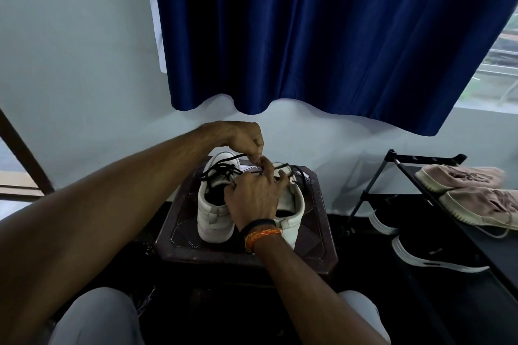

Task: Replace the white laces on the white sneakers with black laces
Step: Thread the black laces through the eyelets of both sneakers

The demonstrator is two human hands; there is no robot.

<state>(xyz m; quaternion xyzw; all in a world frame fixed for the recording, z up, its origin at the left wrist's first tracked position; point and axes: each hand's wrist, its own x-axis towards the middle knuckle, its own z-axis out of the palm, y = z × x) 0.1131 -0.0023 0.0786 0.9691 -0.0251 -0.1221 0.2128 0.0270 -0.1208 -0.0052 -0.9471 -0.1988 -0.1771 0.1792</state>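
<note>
Pinching a black lace [224, 169] above two white sneakers [214, 204] on a dark stool [314, 246], the left hand [238, 137] meets the right hand [255, 199] (fingers curled on the lace, fingertips hard to make out), which hides the right sneaker's tongue.

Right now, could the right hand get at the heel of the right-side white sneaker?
Probably yes. The right hand hovers just above the right white sneaker, and its heel faces the person with nothing in front. The hand is busy pinching the black lace, though.
</note>
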